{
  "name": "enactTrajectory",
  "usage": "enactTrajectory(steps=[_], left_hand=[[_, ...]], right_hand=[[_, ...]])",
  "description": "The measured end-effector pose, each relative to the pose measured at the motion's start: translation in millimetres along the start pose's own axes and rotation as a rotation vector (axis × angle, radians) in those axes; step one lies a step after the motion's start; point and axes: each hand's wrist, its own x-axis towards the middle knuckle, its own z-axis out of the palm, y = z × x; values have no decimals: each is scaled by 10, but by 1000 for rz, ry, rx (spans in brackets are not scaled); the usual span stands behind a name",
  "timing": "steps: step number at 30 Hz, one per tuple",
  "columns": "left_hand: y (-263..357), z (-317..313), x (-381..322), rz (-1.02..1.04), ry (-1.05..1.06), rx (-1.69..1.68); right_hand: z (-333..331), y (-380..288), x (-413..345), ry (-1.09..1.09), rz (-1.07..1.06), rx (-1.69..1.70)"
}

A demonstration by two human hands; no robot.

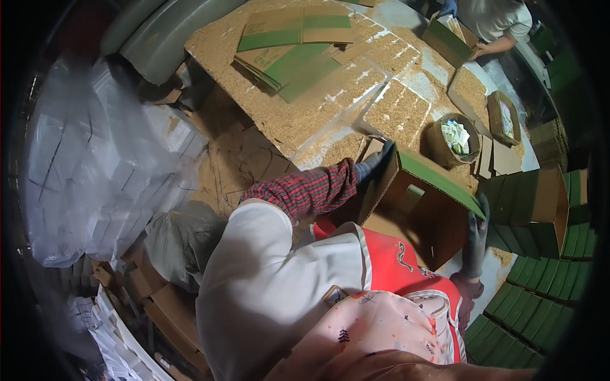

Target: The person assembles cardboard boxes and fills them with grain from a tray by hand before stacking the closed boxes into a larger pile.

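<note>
Before me, between my two hands, is a green and brown cardboard box (411,205), tilted with its open side towards me. Its inside is bare brown board with a hand slot in the far wall. My left hand (374,164), in a grey-blue glove below a red checked sleeve, holds the box's upper left edge. On the opposite side my right hand (476,238), also gloved, grips the right edge, its fingers near the green top corner. A round tub (433,143) containing small printed packets stands just beyond the box.
Flattened green and brown cartons (286,57) lie on a table (286,124) strewn with wood shavings. At the far right another person (495,24) handles a box (448,40). Stacked green boxes (538,281) rise at my right; plastic-wrapped white blocks (109,166) stand left.
</note>
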Motion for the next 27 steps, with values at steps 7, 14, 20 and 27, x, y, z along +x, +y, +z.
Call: enactTrajectory(steps=[7, 14, 20, 27], left_hand=[[-1770, -776, -688, -606, 486, 671], [-2774, -680, -1539, -693, 1053, -979], [-1819, -363, -797, -746, 1027, -1040], [-1604, -625, -1332, -490, 693, -1783]], right_hand=[[449, 678, 878, -150, 190, -109], [374, 1147, 1092, -150, 228, 21], [390, 1058, 1030, -115, 176, -217], [593, 576, 994, 6, 315, -102]])
